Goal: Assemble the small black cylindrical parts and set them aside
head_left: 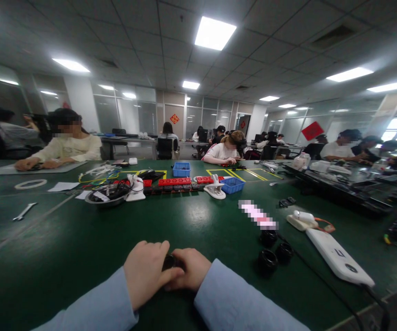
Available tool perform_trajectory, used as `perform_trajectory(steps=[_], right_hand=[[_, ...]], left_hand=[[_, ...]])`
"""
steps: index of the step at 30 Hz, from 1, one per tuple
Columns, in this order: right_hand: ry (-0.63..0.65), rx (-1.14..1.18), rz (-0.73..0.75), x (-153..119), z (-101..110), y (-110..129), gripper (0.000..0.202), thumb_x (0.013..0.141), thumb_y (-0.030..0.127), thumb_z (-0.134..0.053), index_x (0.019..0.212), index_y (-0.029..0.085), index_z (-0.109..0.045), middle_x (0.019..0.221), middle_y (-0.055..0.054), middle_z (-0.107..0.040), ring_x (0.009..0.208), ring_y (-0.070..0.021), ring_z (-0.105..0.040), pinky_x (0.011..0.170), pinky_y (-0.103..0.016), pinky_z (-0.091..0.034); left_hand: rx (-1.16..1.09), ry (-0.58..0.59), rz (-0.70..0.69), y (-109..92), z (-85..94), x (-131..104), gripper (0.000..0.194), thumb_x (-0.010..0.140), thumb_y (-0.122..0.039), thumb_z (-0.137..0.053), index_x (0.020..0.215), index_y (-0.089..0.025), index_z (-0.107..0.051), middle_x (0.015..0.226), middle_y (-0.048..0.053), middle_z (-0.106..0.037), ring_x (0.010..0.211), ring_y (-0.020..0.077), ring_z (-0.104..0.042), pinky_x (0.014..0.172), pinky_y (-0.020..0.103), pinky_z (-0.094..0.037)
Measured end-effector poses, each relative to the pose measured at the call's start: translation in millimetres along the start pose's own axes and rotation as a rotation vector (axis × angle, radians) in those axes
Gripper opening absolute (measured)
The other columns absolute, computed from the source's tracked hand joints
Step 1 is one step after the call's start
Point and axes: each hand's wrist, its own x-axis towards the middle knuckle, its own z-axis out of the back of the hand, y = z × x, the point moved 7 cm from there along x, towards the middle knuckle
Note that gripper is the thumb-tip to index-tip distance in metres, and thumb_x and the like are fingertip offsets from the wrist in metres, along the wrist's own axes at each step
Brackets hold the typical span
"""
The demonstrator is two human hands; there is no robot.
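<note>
Just above the green tabletop, my left hand and my right hand meet, both closed around a small black part. Only a dark bit of it shows between the fingers, so its full shape is hidden. To the right of my hands stand several round, hollow black pieces, among them a front one, a right one and a rear one. A blurred-out pink and white item lies behind them.
A white device with a black cable lies right. Farther back are a metal bowl of cables, blue bins, red-and-black blocks and a white clamp. A wrench lies left. Co-workers sit around.
</note>
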Motion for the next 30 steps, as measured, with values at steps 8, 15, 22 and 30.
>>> perform_trajectory(steps=[8,15,22,30], right_hand=[[0.122,0.100,0.080,1.1,-4.7,-1.4,0.051,0.051,0.033,-0.081,0.097,0.021,-0.063,0.077,0.003,-0.063,0.069,-0.0158,-0.059,0.058,-0.021,-0.042],[0.162,0.073,0.153,1.2,-7.2,-1.7,0.053,0.053,0.038,-0.080,0.101,0.024,-0.062,0.081,0.004,-0.064,0.070,-0.0143,-0.059,0.064,-0.022,-0.042],[0.095,-0.027,0.069,0.0,-4.9,-2.2,0.059,0.051,0.046,-0.078,0.103,0.024,-0.061,0.075,0.002,-0.059,0.073,-0.0176,-0.052,0.061,-0.024,-0.039],[-0.012,-0.027,-0.045,2.1,-5.3,-9.0,0.056,0.052,0.047,-0.076,0.100,0.022,-0.061,0.079,0.000,-0.059,0.070,-0.0178,-0.054,0.058,-0.024,-0.040]], left_hand=[[-0.353,0.099,-0.358,5.8,10.0,-1.7,0.039,0.070,-0.023,-0.062,0.109,-0.026,-0.058,0.111,0.003,-0.058,0.102,0.0218,-0.053,0.087,0.032,-0.041],[-0.434,0.260,-0.428,8.9,-5.7,-0.8,0.050,0.063,-0.007,-0.057,0.107,-0.029,-0.058,0.108,-0.001,-0.057,0.101,0.0197,-0.053,0.089,0.029,-0.040],[-0.314,0.233,-0.343,9.2,-2.4,0.9,0.037,0.070,-0.024,-0.062,0.107,-0.028,-0.060,0.092,0.001,-0.057,0.085,0.0195,-0.055,0.074,0.028,-0.042],[-0.075,-0.020,-0.018,6.9,0.1,6.6,0.030,0.071,-0.046,-0.061,0.074,-0.016,-0.059,0.075,0.006,-0.063,0.074,0.0246,-0.057,0.072,0.039,-0.039]])
